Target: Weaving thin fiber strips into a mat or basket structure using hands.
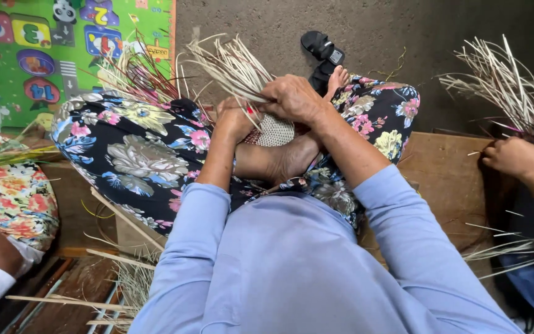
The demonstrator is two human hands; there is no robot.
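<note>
Both hands closed on work: left hand [235,120] grips woven piece [275,131]; right hand [293,98] pinches loose strips [233,65] at 11 o'clock; small base woven, strands unwoven.

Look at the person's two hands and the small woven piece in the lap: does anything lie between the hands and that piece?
Nothing visible does. The left hand and right hand rest directly against the pale woven piece, gripping the loose pale strips that fan up from it. The neighbour's hand works apart, at the right edge.
</note>
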